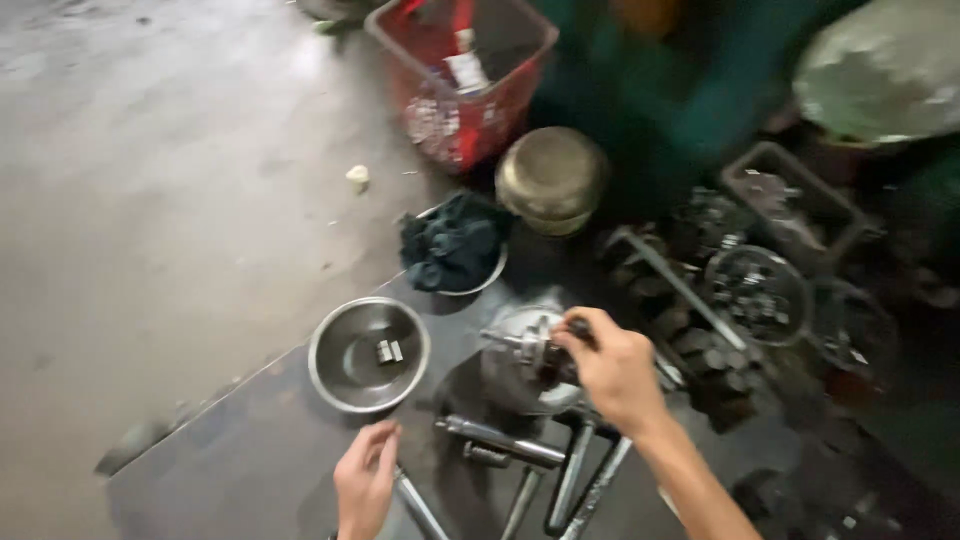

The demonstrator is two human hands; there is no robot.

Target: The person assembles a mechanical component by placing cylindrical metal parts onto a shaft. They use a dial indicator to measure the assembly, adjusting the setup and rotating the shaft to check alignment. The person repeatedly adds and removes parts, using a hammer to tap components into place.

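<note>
Steel shaft assembly (530, 345) sits over the shallow dish (520, 375) on our dark table (230, 460), right hand (615, 370) pinching it closed, left hand (365, 480) loosely curled on a rod (420, 508) (empty otherwise), so we'd better twist slowly, squarely.

A metalworking or repair workshop, worked at floor level. Bare concrete floor (150, 150) extends left of the hands. Under them lies a dark, oil-stained metal sheet (230, 450) carrying steel rods (500, 440) and a steel bowl (368, 353) of small parts. Beyond the hands stand a red plastic basket (465, 75) and containers of greasy metal components (755, 295).
</note>
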